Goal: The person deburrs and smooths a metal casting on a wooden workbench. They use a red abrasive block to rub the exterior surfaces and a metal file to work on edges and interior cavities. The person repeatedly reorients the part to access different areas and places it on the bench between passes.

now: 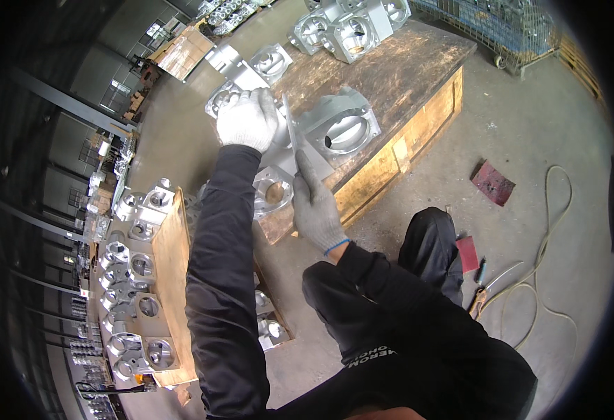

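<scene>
My left hand [247, 120], in a white glove, is closed over a silver metal casting [276, 158] on the wooden workbench [419, 59]. My right hand [317, 213], in a grey glove with a blue cuff edge, grips a slim flat file [290, 124]. The blade of the file points away from me and runs close beside the left hand's fingers. Whether it touches the casting I cannot tell. Just right of the file, a larger casting [349, 133] with a round bore rests on the bench. The left hand hides part of the casting beneath it.
More castings [352, 35] are grouped at the bench's far end. On the left, a wooden crate [172, 280] stands beside rows of castings [142, 269]. Red abrasive sheets [492, 183] and a looped hose [541, 245] lie on the floor. A blue wire cage [503, 28] stands at far right.
</scene>
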Available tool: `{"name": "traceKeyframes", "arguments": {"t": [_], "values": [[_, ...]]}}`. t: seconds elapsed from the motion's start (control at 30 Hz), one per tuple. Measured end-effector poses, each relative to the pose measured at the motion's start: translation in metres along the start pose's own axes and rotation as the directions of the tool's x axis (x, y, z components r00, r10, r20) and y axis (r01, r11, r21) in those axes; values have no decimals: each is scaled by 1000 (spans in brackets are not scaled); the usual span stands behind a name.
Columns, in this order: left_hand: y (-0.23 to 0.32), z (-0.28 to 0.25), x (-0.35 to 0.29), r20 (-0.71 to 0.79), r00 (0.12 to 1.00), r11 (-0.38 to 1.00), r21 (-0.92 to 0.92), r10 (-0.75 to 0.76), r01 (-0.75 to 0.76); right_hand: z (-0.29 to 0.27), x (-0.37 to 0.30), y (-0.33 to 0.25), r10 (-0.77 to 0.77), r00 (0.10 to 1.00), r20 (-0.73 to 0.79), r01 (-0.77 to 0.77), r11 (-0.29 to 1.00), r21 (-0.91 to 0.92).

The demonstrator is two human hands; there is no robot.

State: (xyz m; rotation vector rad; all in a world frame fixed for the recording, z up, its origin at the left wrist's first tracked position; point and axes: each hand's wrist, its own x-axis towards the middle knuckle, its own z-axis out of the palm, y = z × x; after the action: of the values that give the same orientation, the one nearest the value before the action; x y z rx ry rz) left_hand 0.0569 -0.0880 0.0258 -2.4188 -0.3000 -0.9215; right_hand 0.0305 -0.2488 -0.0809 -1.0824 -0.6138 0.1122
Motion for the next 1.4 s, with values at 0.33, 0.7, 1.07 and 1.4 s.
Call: {"name": "traceKeyframes", "arguments": {"t": [0.33, 0.7, 1.07, 1.4], "values": [[37, -5, 17, 238, 971, 985, 171, -38, -3, 0, -8, 7, 424, 897, 128, -441, 834, 330], [47, 7, 29, 288, 958, 993, 103, 21, -53, 6, 21, -16, 648, 683, 336, -569, 184, 802], [25, 0, 43, 476, 879, 889, -385, -37, 246, -16, 30, 4, 586, 553, 592, -655, -133, 744], [-39, -6, -1, 227, 909, 812, -410, -350, 415, -62, 68, 24, 648, 376, 662, -896, 72, 439]]}}
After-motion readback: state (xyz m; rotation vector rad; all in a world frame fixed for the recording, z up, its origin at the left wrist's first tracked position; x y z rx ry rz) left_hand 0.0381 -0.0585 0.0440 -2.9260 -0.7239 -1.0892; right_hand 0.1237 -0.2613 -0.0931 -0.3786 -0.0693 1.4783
